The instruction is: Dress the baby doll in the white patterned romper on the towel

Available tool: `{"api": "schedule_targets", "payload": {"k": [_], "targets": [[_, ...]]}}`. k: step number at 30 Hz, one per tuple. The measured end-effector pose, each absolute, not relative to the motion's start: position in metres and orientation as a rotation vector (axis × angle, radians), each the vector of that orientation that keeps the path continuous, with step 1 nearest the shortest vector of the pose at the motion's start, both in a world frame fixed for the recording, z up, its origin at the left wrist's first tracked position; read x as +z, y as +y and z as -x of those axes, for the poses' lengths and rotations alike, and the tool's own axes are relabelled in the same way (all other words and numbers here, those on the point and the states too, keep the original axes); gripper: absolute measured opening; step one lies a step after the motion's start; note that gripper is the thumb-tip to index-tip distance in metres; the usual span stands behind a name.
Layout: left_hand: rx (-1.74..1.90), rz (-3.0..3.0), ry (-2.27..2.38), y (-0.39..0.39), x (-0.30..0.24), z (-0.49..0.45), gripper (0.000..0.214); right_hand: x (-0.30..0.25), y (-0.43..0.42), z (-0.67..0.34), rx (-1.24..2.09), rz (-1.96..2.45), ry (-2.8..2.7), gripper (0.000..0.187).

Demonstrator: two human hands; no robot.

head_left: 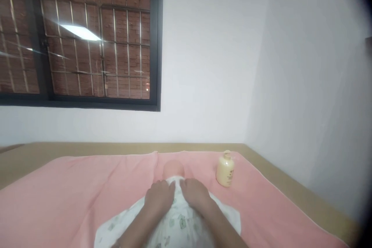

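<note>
Got the left hand (161, 197) and right hand (195, 193) resting on a white cloth (182, 221) with green prints, just below the bald head of a baby doll (173, 167). Fingers close together and curved over, thumbs inward; can't tell if actually pinching the fabric. Blocking some of the cloth with both forearms (142, 221). Lying on a pink blanket (116, 186), btw, spread over a tan surface (203, 147). Also seeing a cream pump bottle (225, 171) upright near the right hand, not touching, plus a white wall (209, 46) and dark-framed window (155, 46) behind.
</note>
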State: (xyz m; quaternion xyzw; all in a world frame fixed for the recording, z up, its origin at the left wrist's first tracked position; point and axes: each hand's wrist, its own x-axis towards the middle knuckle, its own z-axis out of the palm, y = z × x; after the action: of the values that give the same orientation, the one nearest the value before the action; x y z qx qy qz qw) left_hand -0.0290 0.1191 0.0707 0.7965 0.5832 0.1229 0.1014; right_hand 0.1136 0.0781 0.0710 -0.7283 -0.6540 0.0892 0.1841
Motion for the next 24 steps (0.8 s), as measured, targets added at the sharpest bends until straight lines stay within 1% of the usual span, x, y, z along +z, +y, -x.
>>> {"api": "schedule_targets", "payload": {"k": [2, 4, 5, 6, 8, 10, 12, 14, 17, 19, 21, 22, 24], "targets": [[0.348, -2.204, 1.644, 0.132, 0.071, 0.034, 0.065, 0.080, 0.065, -0.099, 0.111, 2.041, -1.937, 0.049], [0.382, -2.112, 1.597, 0.142, 0.070, 0.038, 0.066, 0.086, 0.054, -0.086, 0.060, 2.015, -2.043, 0.037], [0.401, -2.094, 1.598, 0.143, 0.069, 0.039, 0.066, 0.088, 0.052, -0.083, 0.056, 2.013, -2.059, 0.035], [0.408, -2.093, 1.624, 0.142, 0.069, 0.039, 0.066, 0.088, 0.051, -0.081, 0.065, 2.022, -2.042, 0.037], [0.396, -2.181, 1.690, 0.132, 0.069, 0.036, 0.060, 0.084, 0.056, -0.086, 0.089, 2.059, -1.936, 0.047], [0.355, -2.382, 1.727, 0.116, 0.071, 0.032, 0.047, 0.076, 0.067, -0.097, 0.126, 2.071, -1.837, 0.056], [0.311, -2.568, 1.729, 0.100, 0.074, 0.027, 0.034, 0.066, 0.079, -0.109, 0.189, 2.026, -1.811, 0.056], [0.294, -2.634, 1.732, 0.092, 0.076, 0.025, 0.031, 0.061, 0.086, -0.116, 0.247, 1.965, -1.820, 0.055], [0.360, -2.522, 1.730, 0.102, 0.074, 0.029, 0.037, 0.064, 0.081, -0.112, 0.171, 1.972, -1.869, 0.054], [0.383, -2.376, 1.679, 0.117, 0.070, 0.035, 0.049, 0.071, 0.071, -0.103, 0.074, 2.010, -1.889, 0.048], [0.364, -2.249, 1.614, 0.129, 0.067, 0.039, 0.056, 0.079, 0.061, -0.095, 0.047, 2.030, -1.913, 0.040], [0.352, -2.224, 1.598, 0.132, 0.067, 0.040, 0.057, 0.081, 0.058, -0.093, 0.058, 2.034, -1.917, 0.039], [0.303, -2.288, 1.635, 0.128, 0.069, 0.038, 0.053, 0.083, 0.058, -0.094, 0.084, 2.036, -1.903, 0.043]]}}
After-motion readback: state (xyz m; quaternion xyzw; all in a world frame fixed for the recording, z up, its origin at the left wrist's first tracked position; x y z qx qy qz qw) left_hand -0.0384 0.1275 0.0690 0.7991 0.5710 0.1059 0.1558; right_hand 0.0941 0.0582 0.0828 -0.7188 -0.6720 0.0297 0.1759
